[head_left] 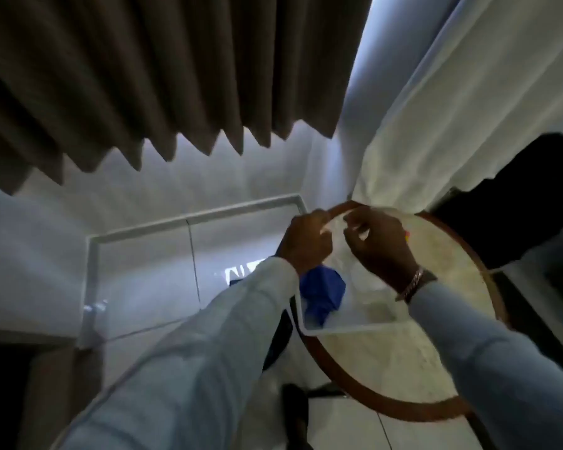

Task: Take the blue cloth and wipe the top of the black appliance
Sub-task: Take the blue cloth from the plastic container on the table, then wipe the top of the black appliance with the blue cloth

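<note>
Blue cloth (320, 292) lies in tray (untouched) while left hand (306, 241) and right hand (379, 243) pinch something pale above

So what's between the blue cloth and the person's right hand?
In the head view, only the pale floor of the white tray with faint, blurred clear shapes lies between the blue cloth and the right hand, which is raised above it.

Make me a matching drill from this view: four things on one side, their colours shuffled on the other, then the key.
1. cloth
2. tray
3. table rim
4. pleated curtain

A. reddish-brown
B. grey-brown
C. blue
D. white

Pairs: 1-C, 2-D, 3-A, 4-B
</note>
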Action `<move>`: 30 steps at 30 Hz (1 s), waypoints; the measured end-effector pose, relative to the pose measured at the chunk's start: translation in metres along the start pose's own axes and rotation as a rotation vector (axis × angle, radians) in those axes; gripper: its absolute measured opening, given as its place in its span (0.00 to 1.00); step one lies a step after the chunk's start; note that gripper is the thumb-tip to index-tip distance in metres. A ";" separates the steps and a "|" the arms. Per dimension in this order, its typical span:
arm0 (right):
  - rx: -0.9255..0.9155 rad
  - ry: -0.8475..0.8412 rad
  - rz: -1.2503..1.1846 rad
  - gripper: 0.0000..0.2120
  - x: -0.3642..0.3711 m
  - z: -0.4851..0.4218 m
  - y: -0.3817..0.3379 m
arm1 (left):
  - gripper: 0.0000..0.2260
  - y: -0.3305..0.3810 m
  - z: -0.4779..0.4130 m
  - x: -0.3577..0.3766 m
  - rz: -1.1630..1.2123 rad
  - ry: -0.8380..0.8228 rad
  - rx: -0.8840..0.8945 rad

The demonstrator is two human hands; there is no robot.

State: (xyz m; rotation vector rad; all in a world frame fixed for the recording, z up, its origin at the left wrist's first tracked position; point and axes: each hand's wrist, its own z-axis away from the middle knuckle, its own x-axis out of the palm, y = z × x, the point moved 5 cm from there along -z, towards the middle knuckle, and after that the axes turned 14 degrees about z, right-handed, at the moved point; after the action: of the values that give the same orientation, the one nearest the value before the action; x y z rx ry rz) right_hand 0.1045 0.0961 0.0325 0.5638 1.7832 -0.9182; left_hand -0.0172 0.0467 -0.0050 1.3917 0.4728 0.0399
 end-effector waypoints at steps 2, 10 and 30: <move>0.098 -0.104 0.032 0.05 0.051 0.017 0.040 | 0.12 -0.049 -0.009 0.038 -0.038 -0.078 -0.107; 0.559 -0.424 -0.057 0.17 0.212 0.074 0.128 | 0.21 -0.175 -0.048 0.118 -0.268 -0.218 -0.476; 0.421 -0.274 -0.835 0.17 0.191 0.057 0.041 | 0.21 -0.203 0.017 0.014 0.815 0.276 -0.490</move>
State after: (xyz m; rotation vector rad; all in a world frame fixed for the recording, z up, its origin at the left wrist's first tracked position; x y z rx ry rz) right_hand 0.0944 0.0679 -0.1691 -0.0991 1.5673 -1.8683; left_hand -0.0485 -0.0040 -0.2007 1.0128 0.0773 0.9577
